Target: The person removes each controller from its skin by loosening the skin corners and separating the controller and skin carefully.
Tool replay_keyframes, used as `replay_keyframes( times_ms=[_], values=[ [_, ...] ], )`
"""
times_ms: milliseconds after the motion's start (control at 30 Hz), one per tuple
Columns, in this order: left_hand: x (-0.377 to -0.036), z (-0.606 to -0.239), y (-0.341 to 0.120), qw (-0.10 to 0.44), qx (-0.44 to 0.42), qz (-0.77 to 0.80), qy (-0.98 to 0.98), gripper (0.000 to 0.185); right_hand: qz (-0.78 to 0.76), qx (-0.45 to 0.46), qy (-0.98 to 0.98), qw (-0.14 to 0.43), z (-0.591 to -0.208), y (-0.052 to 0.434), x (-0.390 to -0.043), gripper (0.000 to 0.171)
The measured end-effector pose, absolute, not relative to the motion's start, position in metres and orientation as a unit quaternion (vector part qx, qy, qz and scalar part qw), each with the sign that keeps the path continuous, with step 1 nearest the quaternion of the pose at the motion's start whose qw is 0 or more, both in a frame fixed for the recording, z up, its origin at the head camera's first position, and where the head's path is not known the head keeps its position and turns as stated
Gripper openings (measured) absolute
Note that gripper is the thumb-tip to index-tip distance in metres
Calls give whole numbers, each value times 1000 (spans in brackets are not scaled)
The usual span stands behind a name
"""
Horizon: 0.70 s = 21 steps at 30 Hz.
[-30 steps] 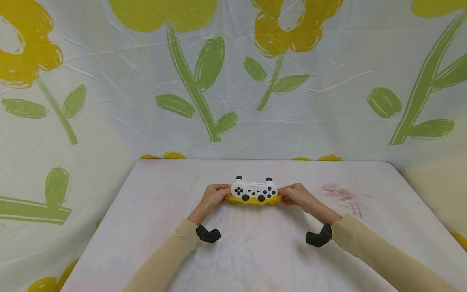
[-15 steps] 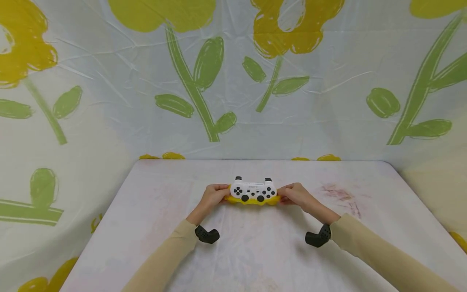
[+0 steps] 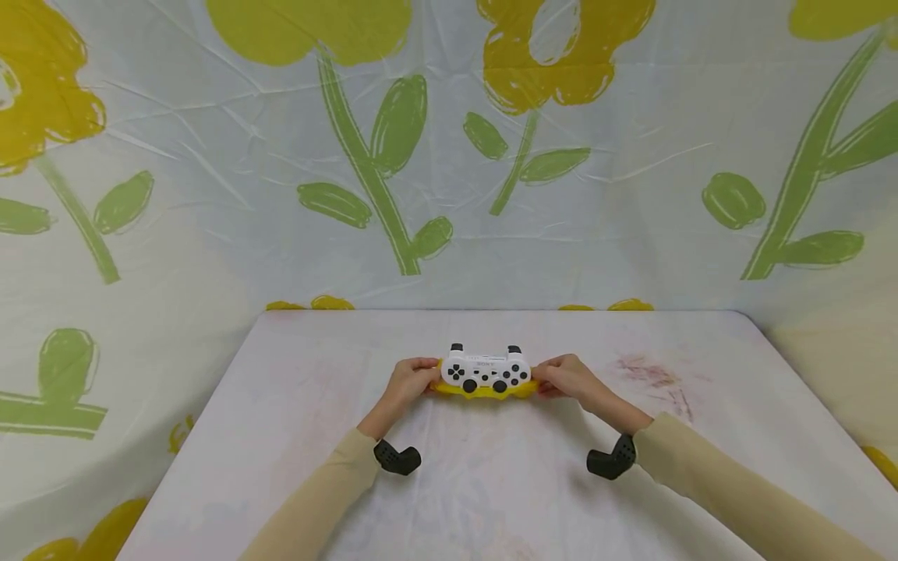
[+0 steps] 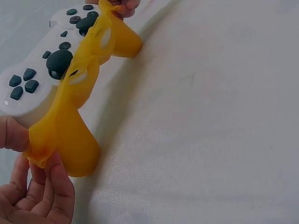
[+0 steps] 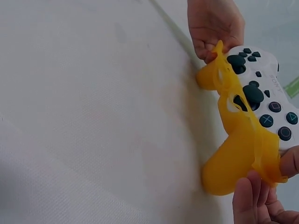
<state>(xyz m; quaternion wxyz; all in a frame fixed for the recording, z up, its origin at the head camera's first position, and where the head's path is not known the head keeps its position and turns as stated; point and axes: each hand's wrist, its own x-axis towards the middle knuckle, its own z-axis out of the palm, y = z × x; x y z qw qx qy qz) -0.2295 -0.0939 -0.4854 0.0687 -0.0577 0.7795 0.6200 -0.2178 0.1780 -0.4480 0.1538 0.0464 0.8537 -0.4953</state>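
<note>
A white game controller (image 3: 484, 370) with black sticks and buttons stands over the far middle of the table. A yellow silicone sleeve (image 3: 484, 391) covers its handles and lower edge; the upper face is bare. At one end my left hand (image 3: 411, 379) pinches the edge of the sleeve between thumb and fingers. My right hand (image 3: 567, 377) pinches the sleeve's edge at the other end. In the left wrist view the stretched sleeve (image 4: 77, 135) runs below the sticks. From the right wrist, the sleeve (image 5: 233, 149) bunches under the right thumb.
A pale, stained cloth covers the table (image 3: 491, 475). Behind it hangs a flower-printed curtain (image 3: 631, 218), which also closes in both sides. Black wrist devices (image 3: 397, 457) sit on both wrists.
The head view has shifted slightly. Both hands keep their pinch on the sleeve, and the controller stays about where it was.
</note>
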Motion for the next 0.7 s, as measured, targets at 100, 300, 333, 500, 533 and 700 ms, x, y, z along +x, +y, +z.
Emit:
replay_keyframes(
  times_ms=[100,300,333,500,533,700],
  values=[
    [-229,-486,-94,66,-59,617,782,36,-495,42,855,148,-448,178,-218,39],
    [-226,-487,-93,47,-49,607,792,34,-488,43,860,142,-450,178,-216,38],
    [-226,-487,-93,44,-47,607,792,33,-486,43,861,142,-450,178,-216,38],
    [-227,-490,-93,40,-43,608,792,32,-486,38,862,140,-449,179,-215,38],
    [-227,-491,-93,39,-42,608,792,32,-487,37,861,140,-449,179,-215,38],
    [-227,-493,-94,33,-40,607,793,32,-490,37,859,143,-451,179,-216,39]
  ],
)
